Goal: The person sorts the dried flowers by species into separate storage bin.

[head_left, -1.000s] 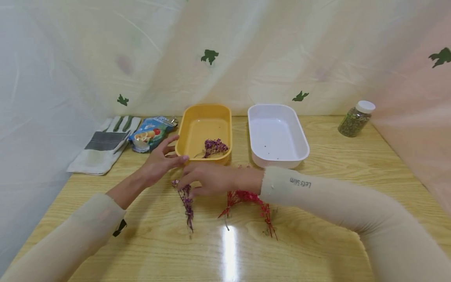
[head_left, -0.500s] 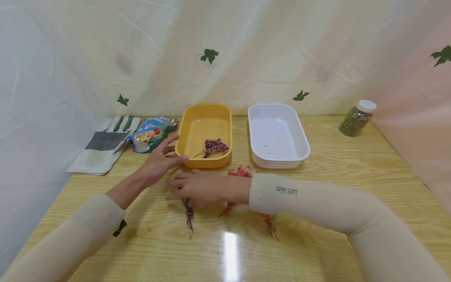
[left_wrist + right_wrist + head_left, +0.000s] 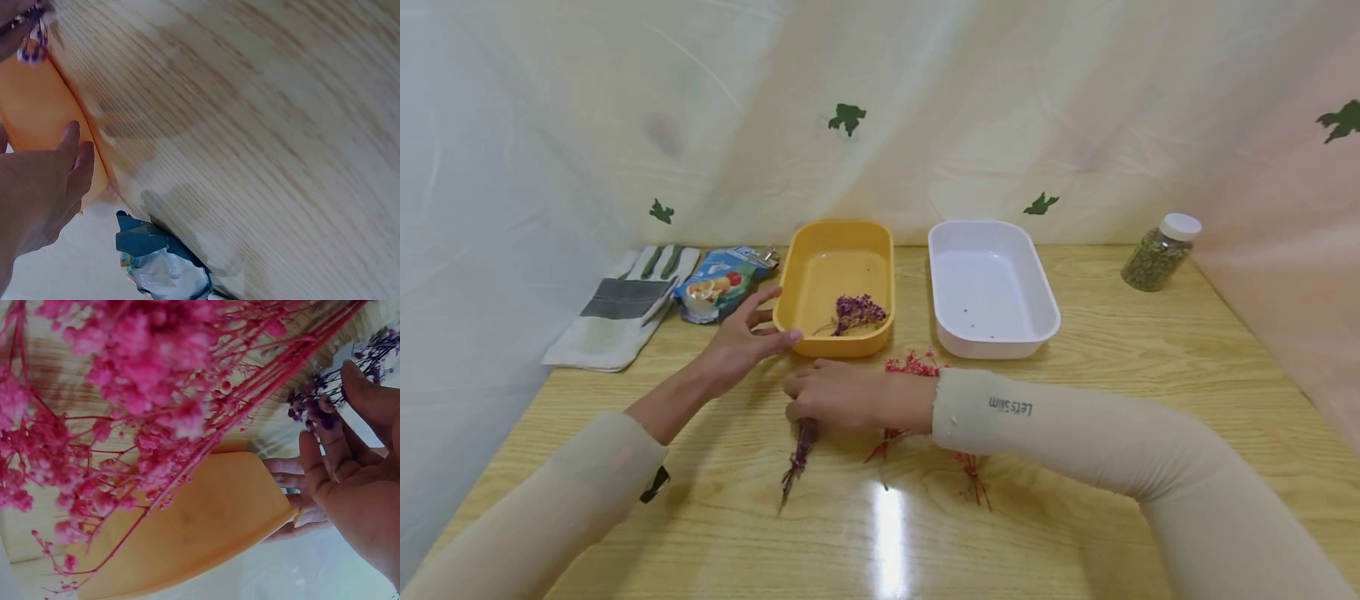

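Observation:
My left hand (image 3: 741, 346) rests its spread, nearly straight fingers against the near left corner of a yellow tub (image 3: 871, 343), thumb at the rim. In front of that tub, my right hand (image 3: 838, 396) grips a bunch of purple dried flowers (image 3: 800, 458) by its upper part. The thin stems hang out below the hand toward the table's front. The right wrist view shows the purple blossoms (image 3: 319, 412) at the curled fingertips. Another purple dried flower bunch (image 3: 857, 312) lies inside the yellow tub. Under the right forearm lie red dried flowers (image 3: 913, 363), partly hidden.
A white tub (image 3: 992, 283) holding a few dark specks stands right of the yellow one. At the left are a work glove (image 3: 625, 308) and a blue packet (image 3: 722, 283). A jar (image 3: 1157, 254) with a white lid stands at the back right.
My right hand has opened over the purple bunch, then curled its fingers round it; the stem ends have swung left. The left hand has stayed at the yellow tub.

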Demonstrator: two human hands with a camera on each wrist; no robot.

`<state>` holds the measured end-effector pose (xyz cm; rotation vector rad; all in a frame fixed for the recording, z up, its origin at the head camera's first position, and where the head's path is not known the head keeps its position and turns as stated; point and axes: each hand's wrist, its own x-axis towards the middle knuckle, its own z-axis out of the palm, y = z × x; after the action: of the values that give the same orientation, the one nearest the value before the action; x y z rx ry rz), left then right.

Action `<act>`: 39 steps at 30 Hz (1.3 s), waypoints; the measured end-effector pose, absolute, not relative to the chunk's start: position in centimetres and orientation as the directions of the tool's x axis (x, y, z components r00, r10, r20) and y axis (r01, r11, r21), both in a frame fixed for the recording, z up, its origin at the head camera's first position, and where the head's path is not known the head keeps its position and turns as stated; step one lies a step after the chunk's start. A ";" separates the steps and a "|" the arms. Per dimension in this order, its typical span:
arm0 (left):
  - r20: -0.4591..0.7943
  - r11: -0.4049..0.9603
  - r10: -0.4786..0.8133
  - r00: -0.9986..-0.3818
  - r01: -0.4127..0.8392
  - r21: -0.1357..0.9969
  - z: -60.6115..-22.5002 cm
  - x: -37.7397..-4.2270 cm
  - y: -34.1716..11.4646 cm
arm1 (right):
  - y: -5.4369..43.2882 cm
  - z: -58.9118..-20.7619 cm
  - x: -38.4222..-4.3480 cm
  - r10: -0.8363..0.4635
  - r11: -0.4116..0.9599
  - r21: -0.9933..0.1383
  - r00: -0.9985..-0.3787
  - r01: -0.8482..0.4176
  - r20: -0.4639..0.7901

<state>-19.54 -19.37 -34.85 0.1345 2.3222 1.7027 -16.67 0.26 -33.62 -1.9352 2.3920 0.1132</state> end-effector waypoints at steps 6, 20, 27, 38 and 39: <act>-0.154 0.309 0.223 -0.963 -0.080 0.948 -34.9 -19.6 -19.4 | 0.3 -33.5 -16.7 -0.972 0.205 0.011 -0.205 -0.979 -0.115; -0.137 0.278 0.242 -0.961 -0.066 0.958 -34.8 -19.5 -19.3 | 0.6 -32.5 -17.4 -0.976 0.218 -0.118 -0.219 -0.969 -0.005; -0.127 0.269 0.245 -0.961 -0.059 0.961 -34.8 -19.5 -19.2 | 1.1 -32.6 -17.8 -0.980 0.166 -0.313 -0.192 -0.935 0.053; -0.146 0.279 0.233 -0.961 -0.077 0.957 -34.8 -19.5 -19.2 | 2.6 -31.0 -18.2 -0.969 0.195 -0.493 -0.244 -0.848 0.037; -0.145 0.280 0.235 -0.961 -0.076 0.957 -34.8 -19.5 -19.2 | 2.8 -30.8 -18.3 -0.968 0.194 -0.490 -0.246 -0.850 0.044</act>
<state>-19.46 -19.22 -34.77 0.1462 2.2933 1.7368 -18.25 2.82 -30.82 -1.7291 2.1970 -0.6163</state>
